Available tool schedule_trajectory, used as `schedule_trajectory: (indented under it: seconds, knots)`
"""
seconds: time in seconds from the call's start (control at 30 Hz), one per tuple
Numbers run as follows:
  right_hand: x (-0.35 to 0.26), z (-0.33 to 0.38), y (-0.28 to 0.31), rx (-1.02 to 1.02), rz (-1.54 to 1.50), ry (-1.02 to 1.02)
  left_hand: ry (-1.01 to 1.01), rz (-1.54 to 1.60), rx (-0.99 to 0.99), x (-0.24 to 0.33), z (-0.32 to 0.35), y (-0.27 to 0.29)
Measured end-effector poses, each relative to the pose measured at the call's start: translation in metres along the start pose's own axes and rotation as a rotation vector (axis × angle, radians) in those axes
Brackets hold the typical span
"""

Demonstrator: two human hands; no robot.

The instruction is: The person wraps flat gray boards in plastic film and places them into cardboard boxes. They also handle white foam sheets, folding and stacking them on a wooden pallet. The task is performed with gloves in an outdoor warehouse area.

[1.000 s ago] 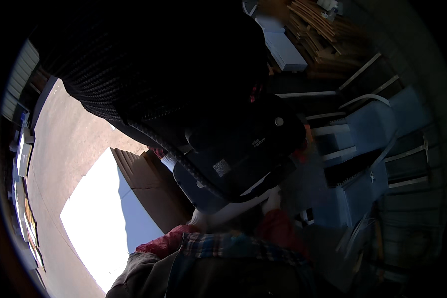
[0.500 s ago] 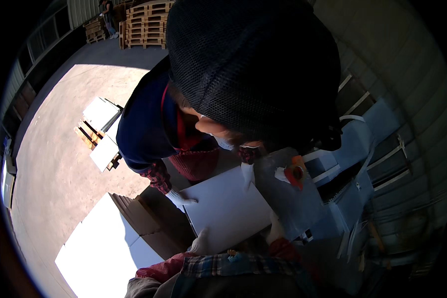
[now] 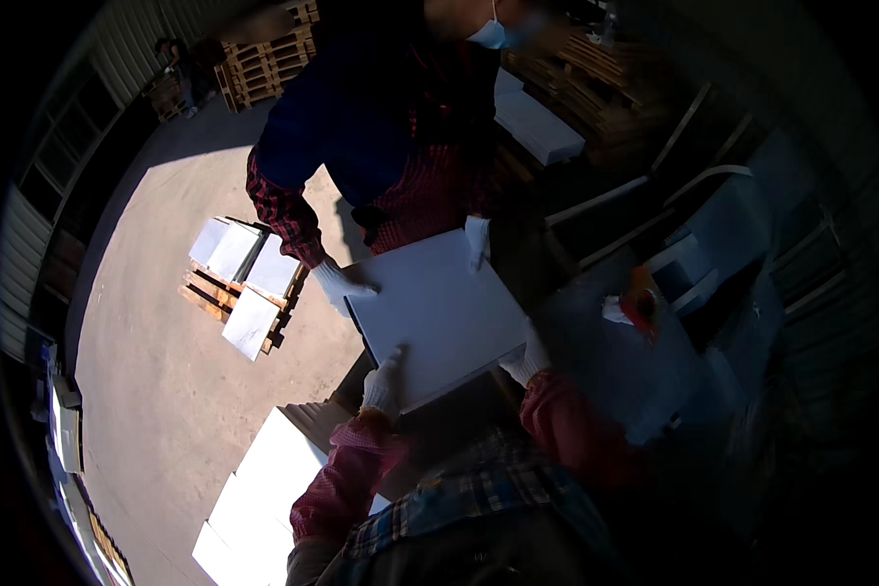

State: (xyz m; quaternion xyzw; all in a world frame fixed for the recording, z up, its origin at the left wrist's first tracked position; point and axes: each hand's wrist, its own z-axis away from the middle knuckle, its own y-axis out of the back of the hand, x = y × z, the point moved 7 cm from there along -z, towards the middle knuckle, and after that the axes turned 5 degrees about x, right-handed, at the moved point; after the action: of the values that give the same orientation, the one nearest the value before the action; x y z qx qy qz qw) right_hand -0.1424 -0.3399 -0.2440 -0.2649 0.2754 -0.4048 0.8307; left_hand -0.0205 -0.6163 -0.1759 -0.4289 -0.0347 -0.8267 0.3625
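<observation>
White panel is located at the centre of the view, between the wearer and a co-worker facing them. It sits turned, with one long edge toward the wearer's body; the left edge shows as a dark line.

Wearer's hands, both in white gloves, are apart. Left hand is clamped on the near left corner, thumb over the top face, remaining fingers hidden below. Right hand is against the near right corner; its fingers are partly concealed, and whether they are closed cannot be told.

Co-worker's right glove lies over the far left corner; co-worker's left glove touches the far right corner.

Clearance: to the left, sunlit concrete floor extends past a pallet loaded with white sheets. A white stack stands near the panel at lower left. To the right, a blue-grey surface lies just beside the panel, carrying an orange-red tape dispenser. The wearer's torso is near the close edge.

Markings: a small pale patch on the blue-grey surface is too small to read. Print elsewhere on the right is lost in shadow.
</observation>
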Motion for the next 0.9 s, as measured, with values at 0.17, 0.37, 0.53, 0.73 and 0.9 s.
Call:
schedule_trajectory:
  seconds: [0.17, 0.37, 0.53, 0.73, 0.9]
  knots:
    - [-0.015, -0.099, -0.030, -0.033, 0.065, 0.080, -0.141, -0.088, -0.207, 0.057, -0.073, -0.037]
    - [-0.025, -0.183, -0.067, -0.027, 0.342, 0.310, -0.050, -0.153, -0.241, 0.096, -0.120, -0.074]
    - [-0.021, -0.239, -0.113, -0.015, 0.594, 0.275, 0.088, -0.178, -0.118, 0.118, -0.140, -0.097]
    - [0.003, -0.296, -0.197, 0.027, 0.502, 0.088, -0.001, -0.271, -0.143, 0.120, -0.250, -0.036]
    - [0.024, -0.355, -0.244, -0.029, 0.384, -0.015, -0.143, -0.662, -0.030, 0.123, -0.346, 0.006]
